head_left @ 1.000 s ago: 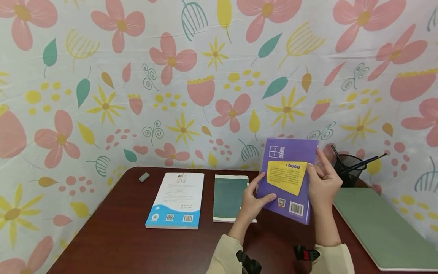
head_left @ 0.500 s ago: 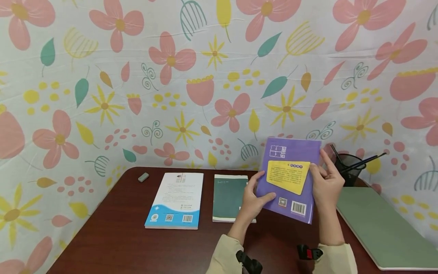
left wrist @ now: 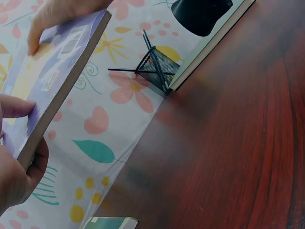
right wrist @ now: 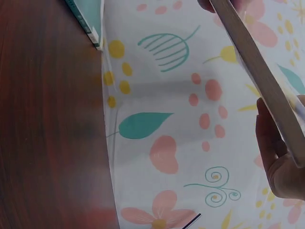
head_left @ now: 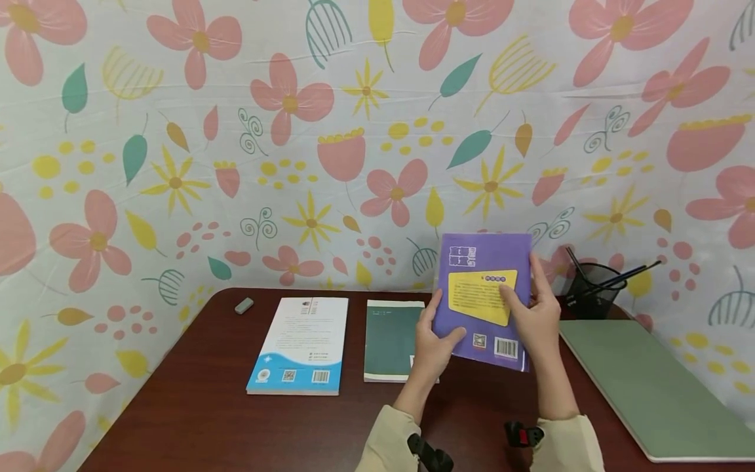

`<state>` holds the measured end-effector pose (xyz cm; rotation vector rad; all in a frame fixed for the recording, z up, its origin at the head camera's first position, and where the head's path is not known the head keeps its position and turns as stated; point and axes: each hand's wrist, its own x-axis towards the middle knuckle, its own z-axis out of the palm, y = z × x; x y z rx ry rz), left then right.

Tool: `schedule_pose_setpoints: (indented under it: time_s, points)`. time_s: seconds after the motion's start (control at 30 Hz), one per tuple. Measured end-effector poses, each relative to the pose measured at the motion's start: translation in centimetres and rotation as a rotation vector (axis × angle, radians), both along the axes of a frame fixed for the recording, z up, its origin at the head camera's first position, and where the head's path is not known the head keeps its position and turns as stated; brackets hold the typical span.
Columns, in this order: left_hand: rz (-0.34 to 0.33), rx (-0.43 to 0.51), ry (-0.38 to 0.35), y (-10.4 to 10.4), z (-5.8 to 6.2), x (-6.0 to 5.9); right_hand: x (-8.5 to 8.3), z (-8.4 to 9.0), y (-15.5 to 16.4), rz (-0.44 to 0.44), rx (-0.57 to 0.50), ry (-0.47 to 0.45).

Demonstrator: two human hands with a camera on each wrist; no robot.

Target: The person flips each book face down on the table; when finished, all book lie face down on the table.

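Note:
A purple book (head_left: pixel 483 255) with a yellow text panel and a barcode is held up above the table, tilted, its printed cover facing the head camera. My left hand (head_left: pixel 433 344) grips its lower left edge, thumb on the cover and fingers behind. On the other edge my right hand (head_left: pixel 538 321) holds it, the thumb lying over the yellow panel. In the left wrist view the thick page block of the book (left wrist: pixel 66 86) shows between both hands. The right wrist view has the book (right wrist: pixel 262 71) edge-on, with fingers behind it.
On the brown table (head_left: pixel 194 406) lie a white and blue book (head_left: pixel 303 341), a dark green book (head_left: pixel 389 341) partly behind the left hand, and a small grey eraser (head_left: pixel 244 305). At right are a black mesh pen holder (head_left: pixel 592 295) and a large green board (head_left: pixel 655 387).
Both hands still hold the purple book. It has shifted slightly left and turned a little, and the right hand has moved left with it, its thumb reaching further over the yellow panel.

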<state>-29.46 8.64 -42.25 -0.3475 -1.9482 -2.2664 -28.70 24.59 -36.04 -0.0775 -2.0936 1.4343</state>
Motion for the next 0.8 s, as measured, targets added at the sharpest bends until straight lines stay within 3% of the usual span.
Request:
schedule_pose_setpoints:
  time_s: [0.2,0.47,0.63,0.8]
  points:
    - [0.085,0.007,-0.003,0.4,0.1,0.2,-0.2,-0.4,0.0,0.025,0.120,-0.078]
    - [0.161,0.004,-0.004,0.8,0.1,0.3,-0.3,-0.7,0.3,0.107,0.166,-0.150]
    - [0.148,0.010,-0.043,0.8,-0.4,0.1,-0.5,-0.9,0.5,0.122,0.118,-0.179]
    - [0.137,-0.021,-0.036,1.0,-0.7,0.0,-1.0,-1.3,1.2,0.120,0.022,-0.254]
